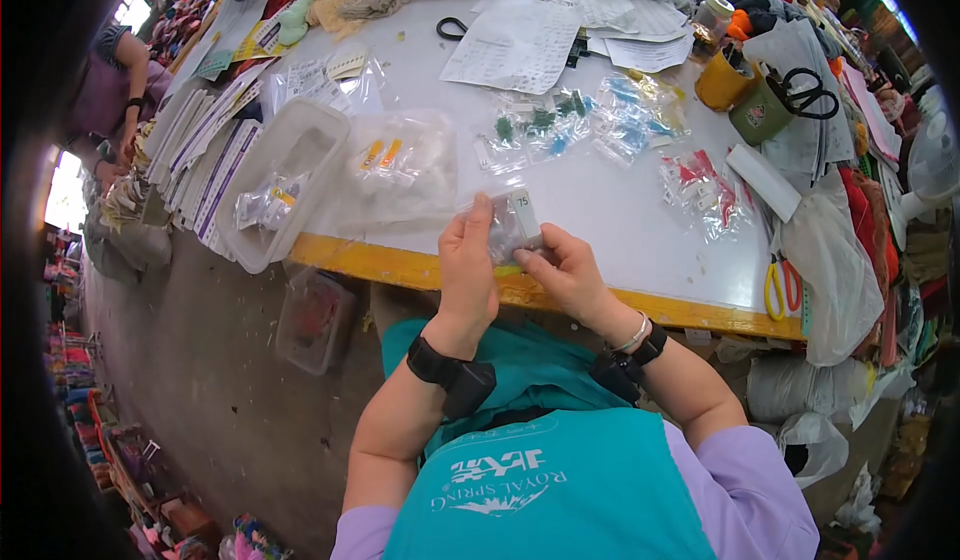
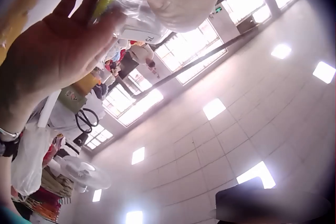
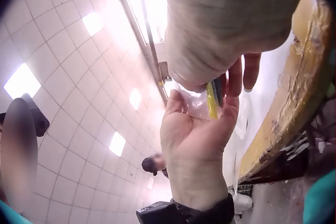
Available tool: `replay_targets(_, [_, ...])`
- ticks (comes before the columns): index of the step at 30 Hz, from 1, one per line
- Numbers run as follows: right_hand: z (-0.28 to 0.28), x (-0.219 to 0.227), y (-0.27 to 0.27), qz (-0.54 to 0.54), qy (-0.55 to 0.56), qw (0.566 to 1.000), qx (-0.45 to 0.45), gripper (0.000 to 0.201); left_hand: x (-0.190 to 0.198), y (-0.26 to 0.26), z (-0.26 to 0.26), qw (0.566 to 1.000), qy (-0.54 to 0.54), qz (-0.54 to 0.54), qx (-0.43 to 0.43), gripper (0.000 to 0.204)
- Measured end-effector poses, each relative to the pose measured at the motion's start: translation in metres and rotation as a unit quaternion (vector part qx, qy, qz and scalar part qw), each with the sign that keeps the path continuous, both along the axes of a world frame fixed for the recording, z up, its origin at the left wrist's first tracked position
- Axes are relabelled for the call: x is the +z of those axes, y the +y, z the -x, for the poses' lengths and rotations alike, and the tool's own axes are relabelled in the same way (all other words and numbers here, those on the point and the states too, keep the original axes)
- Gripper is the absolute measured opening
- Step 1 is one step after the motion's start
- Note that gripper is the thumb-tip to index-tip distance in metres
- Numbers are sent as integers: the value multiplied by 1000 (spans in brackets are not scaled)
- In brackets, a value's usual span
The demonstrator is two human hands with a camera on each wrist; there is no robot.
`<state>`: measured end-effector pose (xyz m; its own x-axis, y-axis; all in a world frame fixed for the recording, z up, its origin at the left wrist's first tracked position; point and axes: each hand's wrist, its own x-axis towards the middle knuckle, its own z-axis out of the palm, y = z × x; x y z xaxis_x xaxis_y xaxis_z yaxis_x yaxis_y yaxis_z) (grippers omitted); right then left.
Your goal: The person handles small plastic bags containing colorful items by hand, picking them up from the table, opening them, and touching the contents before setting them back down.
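Near the table's front edge, both hands hold one small clear plastic bag (image 1: 508,222). A pale label printed 75 sits at its upper right, and something dark grey shows inside. My left hand (image 1: 468,272) grips the bag's left side, its thumb upright along it. My right hand (image 1: 574,278) pinches the lower right corner between thumb and fingers. A yellow strip (image 3: 211,100) shows along the bag in the right wrist view, where the left hand (image 3: 197,140) cups it from below. In the left wrist view the label (image 2: 142,34) faces outward, partly covered by fingers.
A clear plastic bin (image 1: 325,185) and a bag with orange labels (image 1: 425,185) lie left. Small green and blue packets (image 1: 545,125) and red ones (image 1: 703,188) lie ahead and right. Scissors (image 1: 773,290) hang by the right edge. Another person (image 1: 120,80) is at far left.
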<state>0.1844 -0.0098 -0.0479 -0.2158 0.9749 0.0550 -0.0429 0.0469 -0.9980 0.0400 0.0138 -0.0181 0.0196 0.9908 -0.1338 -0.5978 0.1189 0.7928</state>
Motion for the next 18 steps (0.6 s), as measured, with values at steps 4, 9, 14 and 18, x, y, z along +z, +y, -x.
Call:
replay_targets(4, [-5, 2, 0, 47, 66, 996, 40, 21, 6, -1, 0, 999, 32, -10, 23, 32])
replay_targets(9, [-4, 20, -4, 76, 84, 992, 57, 25, 14, -1, 4, 999, 21, 4, 35, 33])
replay_targets(14, [-10, 27, -3, 82, 53, 992, 83, 22, 9, 1, 14, 1000, 25, -10, 5, 25])
replay_targets(18, [-12, 37, -3, -71, -85, 994, 24, 19, -5, 4, 29, 996, 72, 9, -59, 24])
